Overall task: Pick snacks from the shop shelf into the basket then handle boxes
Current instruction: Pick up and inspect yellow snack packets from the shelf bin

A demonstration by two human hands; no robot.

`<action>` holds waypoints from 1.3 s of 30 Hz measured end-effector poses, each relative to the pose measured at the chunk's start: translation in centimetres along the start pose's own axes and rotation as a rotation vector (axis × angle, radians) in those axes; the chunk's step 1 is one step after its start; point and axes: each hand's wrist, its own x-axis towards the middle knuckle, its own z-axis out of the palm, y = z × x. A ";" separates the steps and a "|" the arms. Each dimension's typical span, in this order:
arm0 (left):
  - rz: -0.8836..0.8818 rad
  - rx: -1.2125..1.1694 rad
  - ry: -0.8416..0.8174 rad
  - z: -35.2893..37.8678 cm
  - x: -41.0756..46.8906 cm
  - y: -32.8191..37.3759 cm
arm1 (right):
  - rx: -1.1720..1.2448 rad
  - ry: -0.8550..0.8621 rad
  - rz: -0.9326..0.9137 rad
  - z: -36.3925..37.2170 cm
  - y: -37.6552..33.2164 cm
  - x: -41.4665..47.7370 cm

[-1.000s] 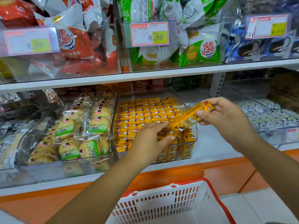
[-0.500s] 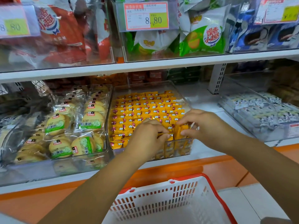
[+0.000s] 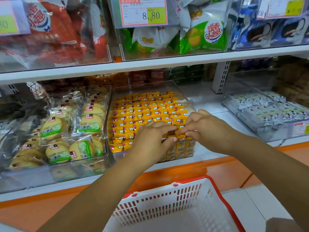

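Nearest: white plastic basket with a red rim (image 3: 158, 205), walls cut with rows of narrow vertical slots, interior smooth. It sits low, below the shelf front and under both forearms.

Above it, both hands meet at the front right corner of a clear rigid plastic bin (image 3: 189, 99) with rounded edges, on the lower white shelf.

Left hand (image 3: 150, 139): fingers curled, forefinger and thumb closed on either side of the tops of the small yellow glossy-wrapped snack packets (image 3: 147, 111); a pinch on the front row.

Right hand (image 3: 209, 129): fingers bent and bunched, tips down on the same front row, just touching the left forefinger tip. Whether it actually grips a packet cannot be told; the fingertips hide the contact.

The packets stand on end in tight straight rows and fill the bin, each with a red and white mark on top. None are in the basket.

Left neighbour bin: round pale biscuits in crinkled clear wrappers with green labels (image 3: 88, 124), loosely heaped. Right neighbour bin: flat black-and-white patterned packets (image 3: 267, 108).

Farther up, the white upper shelf board (image 3: 167, 62) carries clear bins of puffy bags: red (image 3: 50, 30), green-and-white (image 3: 205, 36), blue (image 3: 267, 32). An orange-edged price card reading 8.80 (image 3: 143, 11) hangs on the middle bin.
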 end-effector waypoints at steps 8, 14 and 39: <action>0.157 0.143 0.002 1.2 -0.2 0.0 | 0.133 0.108 0.172 -0.1 1.9 -1.4; 0.167 0.204 0.033 1.8 -0.7 -0.4 | 0.232 0.014 0.188 1.0 1.9 -1.3; -0.096 -0.186 -0.025 -3.1 -2.6 1.1 | 0.412 0.722 0.026 -1.5 -2.7 -3.0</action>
